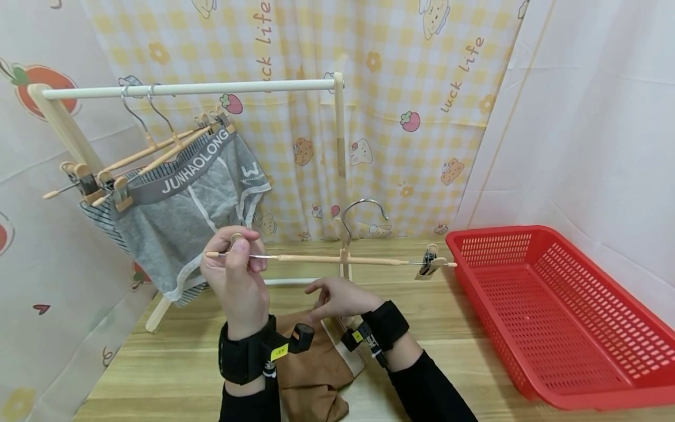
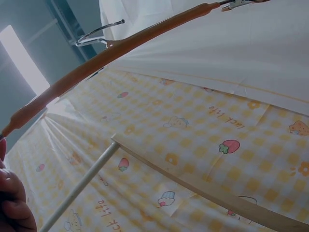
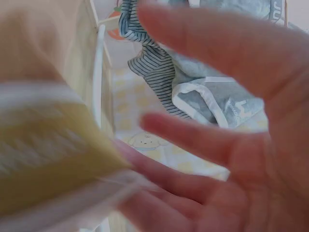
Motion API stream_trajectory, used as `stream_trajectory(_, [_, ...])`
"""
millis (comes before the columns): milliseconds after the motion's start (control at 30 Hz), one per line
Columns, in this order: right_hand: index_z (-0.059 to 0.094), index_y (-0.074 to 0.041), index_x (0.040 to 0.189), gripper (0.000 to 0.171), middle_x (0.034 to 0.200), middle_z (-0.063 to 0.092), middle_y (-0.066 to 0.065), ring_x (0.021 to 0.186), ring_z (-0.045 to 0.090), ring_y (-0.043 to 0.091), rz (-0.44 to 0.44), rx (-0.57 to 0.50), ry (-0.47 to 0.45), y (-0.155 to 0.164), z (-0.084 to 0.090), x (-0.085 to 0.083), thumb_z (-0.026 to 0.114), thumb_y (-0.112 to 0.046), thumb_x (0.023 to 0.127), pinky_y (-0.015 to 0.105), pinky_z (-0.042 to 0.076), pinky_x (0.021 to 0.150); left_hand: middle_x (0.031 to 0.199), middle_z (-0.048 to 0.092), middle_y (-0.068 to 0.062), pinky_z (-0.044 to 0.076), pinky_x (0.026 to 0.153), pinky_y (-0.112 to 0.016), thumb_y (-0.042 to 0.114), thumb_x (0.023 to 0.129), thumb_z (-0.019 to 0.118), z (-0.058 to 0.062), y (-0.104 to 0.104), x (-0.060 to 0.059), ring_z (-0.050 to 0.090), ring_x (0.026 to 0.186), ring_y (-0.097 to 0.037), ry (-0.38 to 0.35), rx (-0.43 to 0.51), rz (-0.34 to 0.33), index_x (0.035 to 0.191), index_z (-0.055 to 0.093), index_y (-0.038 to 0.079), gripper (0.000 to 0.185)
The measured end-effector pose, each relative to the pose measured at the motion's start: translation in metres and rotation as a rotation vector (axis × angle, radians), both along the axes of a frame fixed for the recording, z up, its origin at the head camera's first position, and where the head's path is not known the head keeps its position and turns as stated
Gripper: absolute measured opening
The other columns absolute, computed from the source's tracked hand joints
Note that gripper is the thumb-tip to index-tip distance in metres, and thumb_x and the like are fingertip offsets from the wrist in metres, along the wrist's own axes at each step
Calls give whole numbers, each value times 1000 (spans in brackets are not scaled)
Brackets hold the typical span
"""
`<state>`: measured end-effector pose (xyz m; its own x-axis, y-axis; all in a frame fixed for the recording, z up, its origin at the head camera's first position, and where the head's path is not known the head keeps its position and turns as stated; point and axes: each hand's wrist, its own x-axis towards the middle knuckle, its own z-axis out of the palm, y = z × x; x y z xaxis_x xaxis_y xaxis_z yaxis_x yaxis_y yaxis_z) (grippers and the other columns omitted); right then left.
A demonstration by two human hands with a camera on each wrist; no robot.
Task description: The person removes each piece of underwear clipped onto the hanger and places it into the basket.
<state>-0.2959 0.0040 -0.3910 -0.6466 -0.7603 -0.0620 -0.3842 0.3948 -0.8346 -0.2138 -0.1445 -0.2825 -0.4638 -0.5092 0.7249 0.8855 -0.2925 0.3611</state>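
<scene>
While the wooden clip hanger (image 1: 327, 258) is held level above the brown garment (image 1: 316, 366), the step in hand is judged to be preparing that garment for clipping. Its left end is pinched by the left hand (image 1: 237, 275). The right hand (image 1: 340, 296), fingers relaxed and spread, rests on the garment's waistband below the hanger; lifting that edge to a clip seems called for next.

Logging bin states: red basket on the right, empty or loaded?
Empty. The red basket shows only bare mesh floor and walls in the head view; nothing lies inside it.
</scene>
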Motion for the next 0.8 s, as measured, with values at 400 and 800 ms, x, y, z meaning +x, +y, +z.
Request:
stream_trajectory(400, [64,3,118,40,91,66,9,77,58,17,-310,-318,23,37,30,-10,76,-18,87,26,49,69,47,43,-1,29,41,-23,0,82,53,1,0,-1,33,41,-13,18,0,0,72,60,-10,16])
stream_trajectory(800, [64,5,120,38,91,71,11,75,64,8,-645,-474,175,104,53,-19,75,-12,87,22,52,69,47,43,-1,28,41,-23,1,82,54,0,1,-1,33,41,-13,13,1,5,72,61,-10,16])
